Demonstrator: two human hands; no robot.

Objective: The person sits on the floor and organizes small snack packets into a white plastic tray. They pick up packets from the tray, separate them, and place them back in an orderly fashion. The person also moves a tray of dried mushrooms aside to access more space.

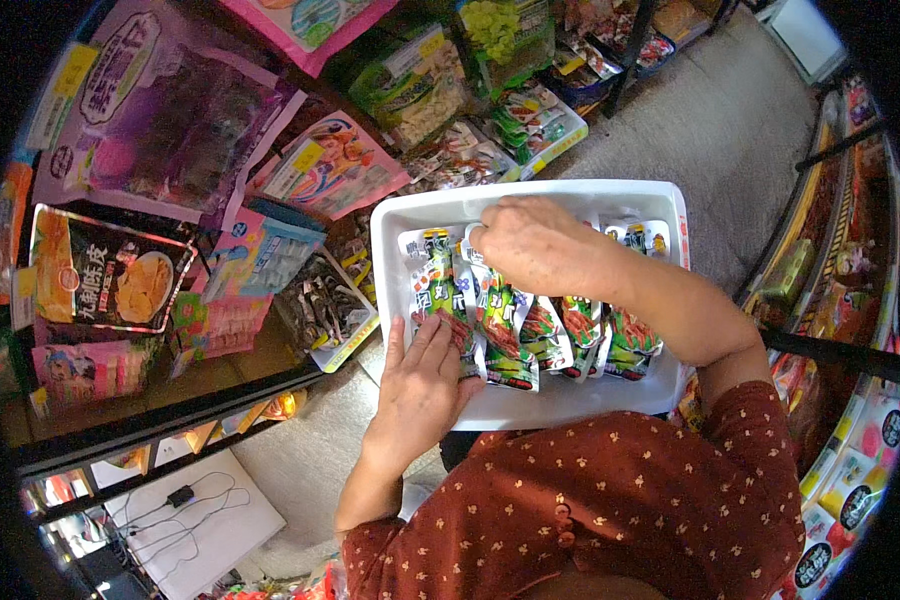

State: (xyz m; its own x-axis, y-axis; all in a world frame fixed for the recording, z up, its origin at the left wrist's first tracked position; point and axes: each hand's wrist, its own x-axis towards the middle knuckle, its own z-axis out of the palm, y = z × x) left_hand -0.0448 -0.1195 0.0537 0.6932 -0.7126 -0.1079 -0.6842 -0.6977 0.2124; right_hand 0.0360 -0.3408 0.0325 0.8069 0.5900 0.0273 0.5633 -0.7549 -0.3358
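Before me is a white plastic bin [570, 409] holding several green and white snack pouches [506, 330] that lie side by side. My left hand [420, 375] rests with spread fingers over the bin's left side, its fingertips on the lower part of the leftmost pouch [439, 277]. Near the far wall, my right hand [521, 236] is bent over the top end of a pouch beside it, with thumb and fingers curled together at that end. The palm hides the tops of the middle pouches, so how firmly they are held is partly hidden.
At the left, a shelf [217, 390] carries hanging snack bags [165, 120] and small boxes of packets [330, 307]. Curved shelves with goods [847, 255] stand at the right. A white board with black cables [195, 517] lies low at the left, above the grey floor [705, 142].
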